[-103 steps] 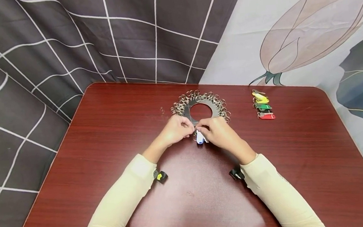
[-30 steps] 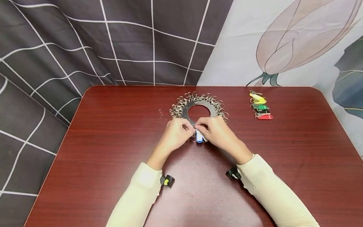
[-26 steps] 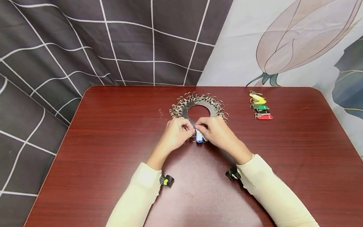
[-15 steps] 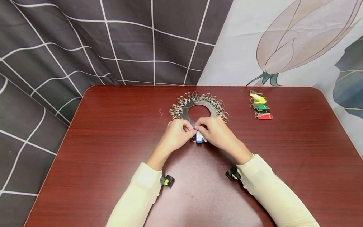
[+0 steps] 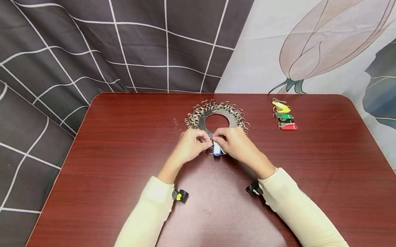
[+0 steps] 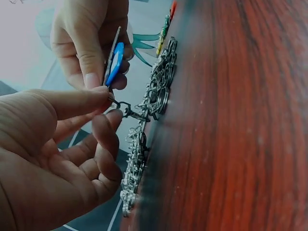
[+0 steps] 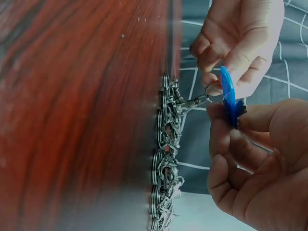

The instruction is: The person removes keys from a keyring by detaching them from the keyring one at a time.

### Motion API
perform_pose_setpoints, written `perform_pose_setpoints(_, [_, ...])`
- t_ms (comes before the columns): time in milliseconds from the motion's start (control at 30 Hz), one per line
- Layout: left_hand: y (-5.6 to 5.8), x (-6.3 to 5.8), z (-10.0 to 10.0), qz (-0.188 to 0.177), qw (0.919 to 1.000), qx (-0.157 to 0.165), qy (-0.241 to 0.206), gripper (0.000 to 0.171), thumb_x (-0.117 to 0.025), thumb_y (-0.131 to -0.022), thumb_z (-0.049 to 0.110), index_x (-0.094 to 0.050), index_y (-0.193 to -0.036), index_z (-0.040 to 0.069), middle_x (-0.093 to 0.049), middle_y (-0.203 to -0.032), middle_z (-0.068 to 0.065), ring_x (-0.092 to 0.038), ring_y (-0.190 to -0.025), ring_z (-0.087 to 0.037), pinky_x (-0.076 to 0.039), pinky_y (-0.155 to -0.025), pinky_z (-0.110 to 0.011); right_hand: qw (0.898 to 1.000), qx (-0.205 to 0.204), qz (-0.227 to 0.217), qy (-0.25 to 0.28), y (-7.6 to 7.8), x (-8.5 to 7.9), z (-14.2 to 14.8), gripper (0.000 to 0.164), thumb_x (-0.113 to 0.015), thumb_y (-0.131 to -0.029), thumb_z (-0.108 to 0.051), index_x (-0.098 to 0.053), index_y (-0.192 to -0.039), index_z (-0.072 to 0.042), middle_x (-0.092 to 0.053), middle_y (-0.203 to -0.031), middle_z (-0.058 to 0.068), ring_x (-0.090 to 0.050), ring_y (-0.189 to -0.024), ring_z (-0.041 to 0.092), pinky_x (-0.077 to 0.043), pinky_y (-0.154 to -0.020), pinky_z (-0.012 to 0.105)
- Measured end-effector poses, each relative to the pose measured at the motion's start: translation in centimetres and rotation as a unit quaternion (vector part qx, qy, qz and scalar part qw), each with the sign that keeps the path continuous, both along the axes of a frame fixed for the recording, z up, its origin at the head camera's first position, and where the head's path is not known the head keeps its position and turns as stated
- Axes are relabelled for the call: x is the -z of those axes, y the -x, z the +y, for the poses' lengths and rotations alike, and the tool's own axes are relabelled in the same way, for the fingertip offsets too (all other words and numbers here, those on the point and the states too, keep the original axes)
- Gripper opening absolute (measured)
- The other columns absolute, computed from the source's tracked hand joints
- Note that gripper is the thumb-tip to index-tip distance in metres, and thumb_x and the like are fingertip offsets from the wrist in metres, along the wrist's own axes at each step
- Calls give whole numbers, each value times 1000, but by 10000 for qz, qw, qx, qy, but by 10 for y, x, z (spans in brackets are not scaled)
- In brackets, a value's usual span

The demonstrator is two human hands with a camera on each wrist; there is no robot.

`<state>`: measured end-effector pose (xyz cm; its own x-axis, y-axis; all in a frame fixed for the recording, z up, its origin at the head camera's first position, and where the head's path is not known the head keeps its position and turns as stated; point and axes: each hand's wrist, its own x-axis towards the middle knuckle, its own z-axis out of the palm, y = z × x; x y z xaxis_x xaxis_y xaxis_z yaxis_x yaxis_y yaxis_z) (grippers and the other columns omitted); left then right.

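A flat grey ring plate (image 5: 232, 117) lies on the table, with several metal clasps and split rings around its edge. At its near side my left hand (image 5: 192, 144) pinches the split ring (image 7: 211, 89) of one clasp (image 6: 129, 111) between thumb and forefinger. My right hand (image 5: 238, 142) pinches a blue key tag (image 7: 228, 96) with a white label, a metal key (image 6: 113, 50) flat against it. Tag and key meet the split ring at the fingertips of both hands. Whether the tag's own loop is threaded onto that ring is hidden by the fingers.
On the right of the reddish-brown table (image 5: 329, 167) lies a short column of keys with yellow (image 5: 282, 107), green (image 5: 284, 116), black and red (image 5: 288, 127) tags. A dark checked curtain (image 5: 148, 37) and a pale printed cloth (image 5: 259, 55) hang behind the table.
Both hands stay at the near side of the ring plate, with small finger movements. The blue tag turns slightly between the fingers; the left forearm shifts a little left in the last half second.
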<state>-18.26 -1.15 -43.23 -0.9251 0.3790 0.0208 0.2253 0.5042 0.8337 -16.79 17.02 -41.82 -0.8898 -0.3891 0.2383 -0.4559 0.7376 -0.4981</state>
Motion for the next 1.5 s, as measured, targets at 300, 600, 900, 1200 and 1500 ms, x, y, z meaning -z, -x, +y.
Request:
perform_pose_setpoints(300, [-2,-1,2,58,9999,-105,-15,7,-73,-81,15,-71,-75,13,-67,-71,-1,-59,-63,-14,-52,-61,-28,10000,-58,70,-30,0,0,0,10,-66,-91,-17,-74,-86,-12,-71,-73,1,-52,-57,13,-48,-56,31])
perform_pose_setpoints(600, [-2,-2,0,261,9995,-26,163,11,-75,-80,12,-71,-70,16,-66,-66,2,-58,-60,-11,-51,-58,-26,9998,171,113,-25,1,-4,5,10,-64,-91,-13,-73,-88,-9,-74,-81,6,-59,-65,17,-51,-61,37])
perform_pose_setpoints(900, [-6,-6,-7,113,9987,110,483,10,-73,-78,10,-73,-69,14,-66,-60,2,-59,-56,-11,-52,-60,-28,9987,443,-45,264,4,-20,23,11,-65,-92,-17,-74,-94,-10,-74,-86,4,-56,-66,17,-49,-62,35])
perform_pose_setpoints(1200, [-9,-3,-10,-66,9958,116,907,11,-73,-75,6,-71,-67,14,-69,-67,2,-58,-62,-13,-51,-63,-31,9972,613,-165,394,7,-25,34,10,-68,-91,-19,-75,-96,-14,-75,-89,3,-59,-70,17,-48,-64,36])
perform_pose_setpoints(1500, [-8,-1,-10,-285,9903,49,1360,17,-79,-75,15,-65,-65,16,-66,-74,2,-57,-70,-17,-51,-73,-38,9964,797,22,292,11,-28,49,9,-72,-87,-15,-75,-94,-11,-75,-88,6,-62,-70,18,-51,-65,39])
